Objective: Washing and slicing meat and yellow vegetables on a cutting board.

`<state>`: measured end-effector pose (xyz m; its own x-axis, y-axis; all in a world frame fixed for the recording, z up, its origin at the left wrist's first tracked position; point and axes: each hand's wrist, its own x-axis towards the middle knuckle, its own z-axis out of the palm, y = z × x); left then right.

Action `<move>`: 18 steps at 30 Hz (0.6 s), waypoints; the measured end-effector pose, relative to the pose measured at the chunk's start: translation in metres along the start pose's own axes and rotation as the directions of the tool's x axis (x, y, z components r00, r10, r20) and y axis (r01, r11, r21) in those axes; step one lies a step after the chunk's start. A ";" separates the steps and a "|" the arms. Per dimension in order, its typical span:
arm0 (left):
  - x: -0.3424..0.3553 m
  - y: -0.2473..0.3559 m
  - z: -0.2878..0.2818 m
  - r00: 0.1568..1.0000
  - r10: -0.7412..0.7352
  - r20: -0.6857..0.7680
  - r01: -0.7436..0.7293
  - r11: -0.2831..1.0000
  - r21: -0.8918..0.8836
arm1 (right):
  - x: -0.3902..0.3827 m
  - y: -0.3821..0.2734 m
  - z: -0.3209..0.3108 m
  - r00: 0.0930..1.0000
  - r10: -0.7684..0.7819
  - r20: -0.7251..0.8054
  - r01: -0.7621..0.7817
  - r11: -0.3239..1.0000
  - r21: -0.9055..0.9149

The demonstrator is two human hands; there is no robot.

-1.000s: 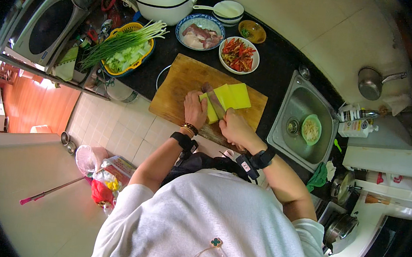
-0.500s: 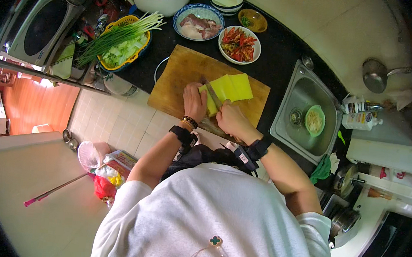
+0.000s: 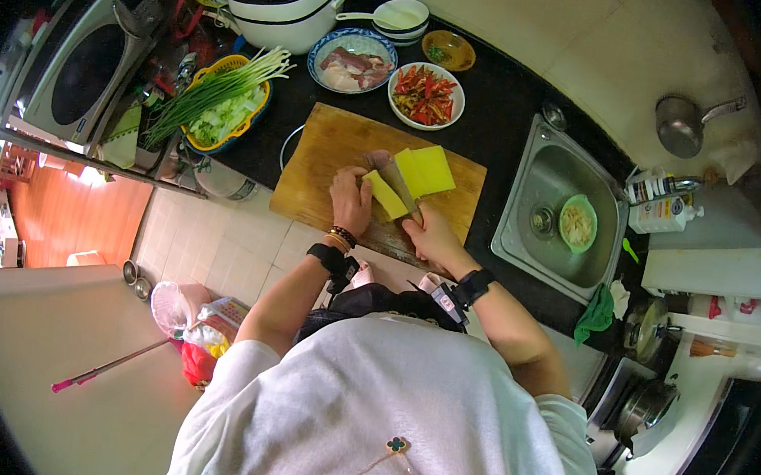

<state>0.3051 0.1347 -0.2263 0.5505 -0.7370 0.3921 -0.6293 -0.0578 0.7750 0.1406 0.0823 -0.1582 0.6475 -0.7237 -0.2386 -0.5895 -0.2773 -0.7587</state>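
Observation:
A wooden cutting board (image 3: 317,137) bears yellow rectangular slabs (image 3: 427,171) and a separated yellow piece (image 3: 384,200). My left hand (image 3: 350,200) rests at the left end of that piece, fingers curled against it. My right hand (image 3: 430,235) is closed on the handle of a knife (image 3: 400,185), its blade lying diagonally between the piece and the other slabs. Just beyond the board are a bowl of chopped red peppers (image 3: 424,97) and a patterned plate of raw meat (image 3: 350,67). A yellow basket of greens and scallions (image 3: 220,106) is at the left.
A steel sink (image 3: 512,231) holding a green bowl (image 3: 577,221) is right of the board. A white cooker (image 3: 278,11), stacked white bowls (image 3: 400,18) and a brown bowl (image 3: 448,51) line the back. Shelving with a microwave (image 3: 93,59) stands left; pots (image 3: 646,410) are lower right.
The yellow piece under my left hand now lies more apart from the other slabs, with the blade in the gap. The whole view has shifted slightly.

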 end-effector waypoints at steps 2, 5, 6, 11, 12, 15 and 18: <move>0.002 0.001 -0.002 0.999 0.029 0.015 -0.029 0.999 0.046 | -0.003 -0.005 -0.009 0.962 0.176 0.207 -0.228 0.937 0.263; 0.000 0.000 -0.005 0.997 0.003 0.078 -0.002 1.000 -0.015 | -0.002 -0.008 -0.013 0.948 0.198 0.249 -0.291 0.858 0.423; 0.000 -0.001 -0.006 0.997 0.002 0.074 -0.001 1.000 -0.012 | -0.002 -0.008 -0.014 0.948 0.194 0.252 -0.288 0.860 0.421; -0.004 -0.012 -0.012 0.985 -0.053 0.161 0.077 0.986 -0.149 | -0.003 -0.015 -0.017 0.961 0.166 0.219 -0.259 0.815 0.519; -0.004 -0.010 -0.014 0.986 -0.055 0.156 0.078 0.986 -0.147 | -0.002 -0.015 -0.018 0.962 0.162 0.222 -0.257 0.816 0.517; -0.005 -0.005 -0.017 0.984 0.039 0.172 -0.039 0.999 0.001 | 0.001 -0.018 -0.020 0.958 0.158 0.239 -0.256 0.846 0.468; -0.004 -0.002 -0.021 0.987 0.067 0.145 -0.074 0.996 0.043 | -0.004 -0.022 -0.019 0.966 0.110 0.236 -0.206 0.877 0.433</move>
<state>0.3157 0.1521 -0.2187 0.4216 -0.8289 0.3676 -0.6917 -0.0319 0.7215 0.1419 0.0791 -0.1288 0.6746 -0.5800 -0.4567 -0.4411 0.1794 -0.8794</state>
